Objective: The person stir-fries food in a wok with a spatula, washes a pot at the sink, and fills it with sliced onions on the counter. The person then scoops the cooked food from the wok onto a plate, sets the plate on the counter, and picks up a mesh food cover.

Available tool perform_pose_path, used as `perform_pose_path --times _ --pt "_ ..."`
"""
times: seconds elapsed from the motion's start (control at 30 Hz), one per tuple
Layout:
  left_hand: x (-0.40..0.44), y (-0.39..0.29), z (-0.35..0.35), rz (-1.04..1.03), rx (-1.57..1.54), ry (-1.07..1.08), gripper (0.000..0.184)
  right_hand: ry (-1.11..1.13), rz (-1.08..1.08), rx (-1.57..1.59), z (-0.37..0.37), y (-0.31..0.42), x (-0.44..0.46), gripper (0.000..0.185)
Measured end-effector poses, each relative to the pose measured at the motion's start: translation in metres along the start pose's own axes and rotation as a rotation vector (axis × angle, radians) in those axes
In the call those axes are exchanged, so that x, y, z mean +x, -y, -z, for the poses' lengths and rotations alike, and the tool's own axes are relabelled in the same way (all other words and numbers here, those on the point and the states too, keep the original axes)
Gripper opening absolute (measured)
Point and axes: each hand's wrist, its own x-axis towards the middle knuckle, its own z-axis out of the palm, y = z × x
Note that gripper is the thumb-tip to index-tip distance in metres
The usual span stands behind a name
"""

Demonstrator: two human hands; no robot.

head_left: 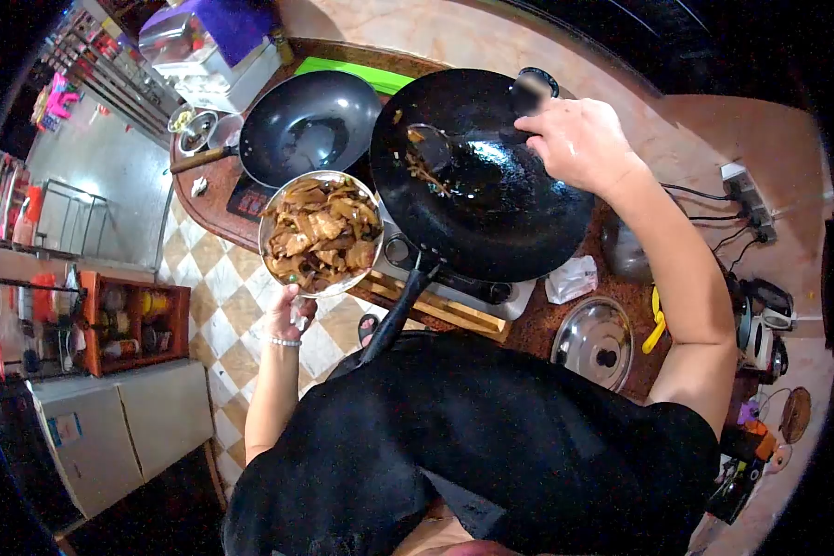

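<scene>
My left hand [290,315] holds the near rim of a round plate [344,289] heaped with brown cooked slices of food [322,230]. The plate is just left of a large black wok [519,218], which sits on the stove [523,298]. Some brown liquid and scraps lie in the wok's left part. Over the wok's far right rim is my right hand [570,139], its fingers closed near a small round dark thing [536,91], partly blurred. What exactly my right fingers grip cannot be made out.
A second, smaller wok [310,120] with a wooden handle stands at the left. The big wok's black handle [400,310] points toward me. On the right are a metal lid [593,343], a white packet [573,279] and a yellow object [655,320].
</scene>
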Motion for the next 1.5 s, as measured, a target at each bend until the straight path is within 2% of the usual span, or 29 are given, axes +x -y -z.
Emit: perform_pose_path --times 0.07,0.17,0.23,0.3,0.47,0.57,0.63,0.7,0.77,0.9,0.93,1.03,1.1,1.2,1.37,1.43,1.5 --pt "0.002 0.0 0.001 0.0 -0.003 -0.015 0.036 -0.202 -0.037 0.052 -0.014 -0.007 -0.005 0.019" --pt "0.004 0.002 -0.001 -0.053 0.059 -0.024 0.032 -0.26 -0.122 0.028 -0.034 -0.003 -0.011 0.021" --pt "0.008 0.005 0.009 -0.054 0.018 -0.037 0.027 -0.388 -0.102 0.023 -0.051 0.005 -0.021 0.02" --pt "0.01 0.005 0.017 -0.042 0.004 -0.004 0.023 -0.42 -0.086 0.029 -0.065 0.015 -0.032 0.021" --pt "0.016 0.004 0.022 -0.019 -0.042 0.052 0.038 -0.422 0.014 0.134 -0.06 0.022 -0.061 0.026" --pt "0.018 0.004 0.024 -0.02 -0.014 0.036 0.043 -0.443 -0.025 0.11 -0.06 0.014 -0.059 0.027" --pt "0.018 0.005 0.023 -0.016 -0.022 0.057 0.041 -0.499 -0.124 -0.073 -0.067 0.009 -0.042 0.028" --pt "0.016 0.005 0.013 -0.016 -0.028 0.077 0.04 -0.492 -0.148 -0.102 -0.067 0.01 -0.031 0.029" --pt "0.011 0.005 -0.009 -0.045 -0.001 -0.069 0.036 -0.47 -0.113 -0.112 -0.066 0.015 -0.026 0.029" --pt "0.017 0.006 0.005 -0.041 -0.012 -0.1 0.035 -0.434 0.053 0.022 -0.059 0.035 -0.055 0.031" --pt "0.019 0.006 0.007 -0.029 -0.013 -0.047 0.035 -0.392 0.079 0.042 -0.052 0.034 -0.064 0.033" --pt "0.021 0.006 0.009 -0.018 -0.014 0.02 0.035 -0.331 0.04 0.031 -0.036 0.024 -0.07 0.034" --pt "0.023 0.006 0.007 -0.029 -0.003 0.01 0.034 -0.351 -0.018 -0.102 -0.043 0.016 -0.055 0.033" --pt "0.029 0.004 0.013 -0.004 -0.001 0.089 0.034 -0.423 -0.037 -0.213 -0.052 0.011 -0.021 0.01" --pt "0.028 0.005 0.019 -0.028 0.021 0.017 0.034 -0.314 0.163 -0.176 -0.04 0.051 -0.034 0.01" --pt "0.03 0.005 0.015 -0.025 0.022 0.006 0.035 -0.35 0.246 -0.121 -0.023 0.06 -0.048 0.009" --pt "0.028 0.005 0.005 -0.07 0.072 -0.001 0.034 -0.266 0.208 -0.103 0.001 0.053 -0.052 0.01"
